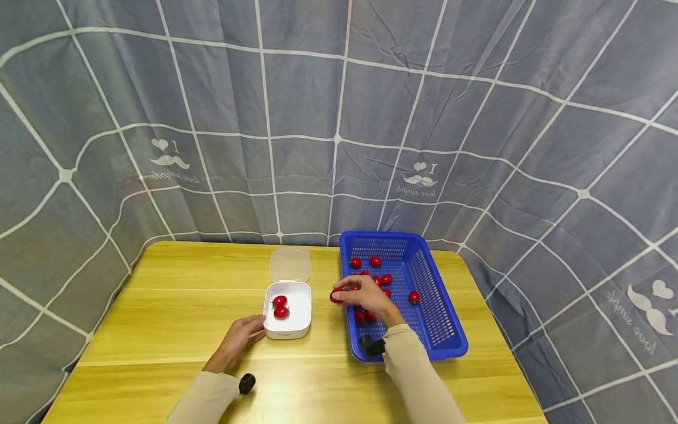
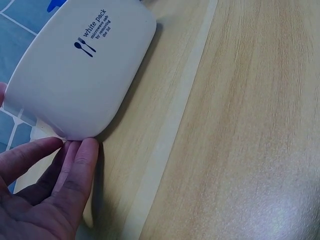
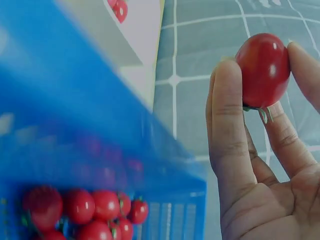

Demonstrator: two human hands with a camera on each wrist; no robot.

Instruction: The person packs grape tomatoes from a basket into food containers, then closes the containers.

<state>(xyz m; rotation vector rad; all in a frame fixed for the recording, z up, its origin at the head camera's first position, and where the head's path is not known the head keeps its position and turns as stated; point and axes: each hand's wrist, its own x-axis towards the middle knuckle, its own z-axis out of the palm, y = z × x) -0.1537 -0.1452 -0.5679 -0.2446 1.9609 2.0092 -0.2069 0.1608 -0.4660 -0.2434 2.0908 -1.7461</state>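
My right hand pinches a red cherry tomato between thumb and fingers, above the left rim of the blue basket. A green stem end shows under that tomato in the right wrist view. My left hand touches the left side of a small white box with its fingertips, the fingers fairly straight. In the left wrist view the fingertips meet the box's corner. Two cherry tomatoes lie inside the box, and its lid is folded back behind it.
More cherry tomatoes lie in the basket, mostly toward its left side. Everything stands on a wooden table. A grey curtain with white grid lines hangs around the table's back and sides.
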